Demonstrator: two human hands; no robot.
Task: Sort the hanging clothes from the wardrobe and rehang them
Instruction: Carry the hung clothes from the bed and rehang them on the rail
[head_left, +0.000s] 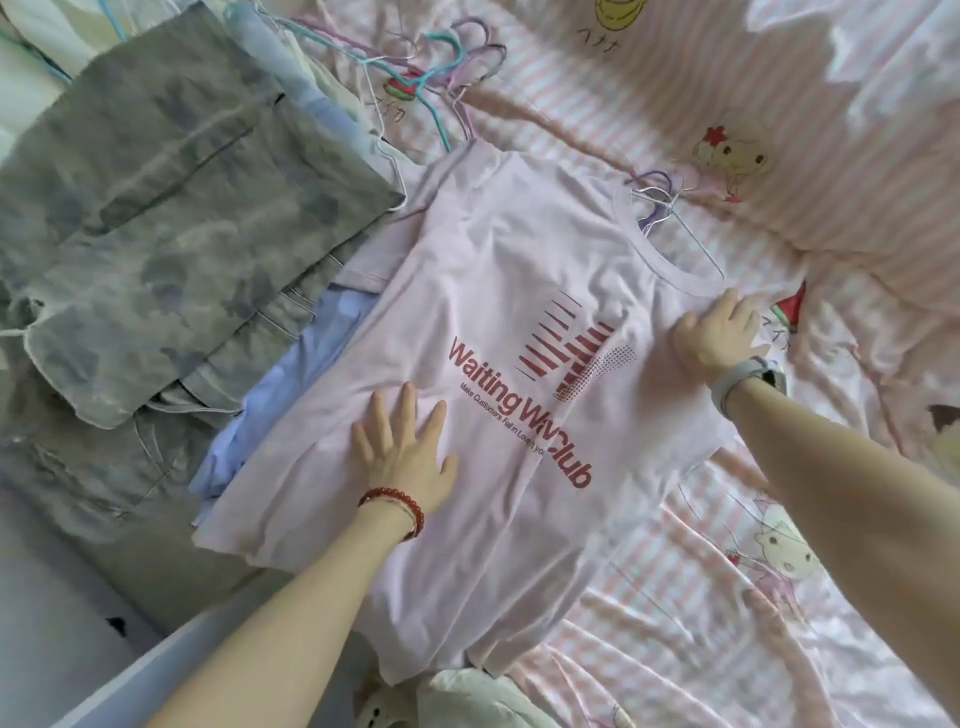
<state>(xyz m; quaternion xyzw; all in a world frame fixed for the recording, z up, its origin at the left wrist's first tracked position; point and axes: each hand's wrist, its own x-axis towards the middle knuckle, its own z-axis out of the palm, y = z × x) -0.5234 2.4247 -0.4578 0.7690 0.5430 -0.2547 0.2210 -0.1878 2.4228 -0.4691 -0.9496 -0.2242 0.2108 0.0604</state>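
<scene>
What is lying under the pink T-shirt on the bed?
Under the left edge of the pink T-shirt a light blue garment sticks out, and a hanger shows at its collar. The striped bedsheet surrounds it. How far the blue garment reaches underneath is covered.

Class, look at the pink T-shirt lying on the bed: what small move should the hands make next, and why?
Probably lift the T-shirt by its hanger. It lies flat, the hanger sits in its collar, the left hand rests open on its front, and the right hand is at the shoulder.
</scene>
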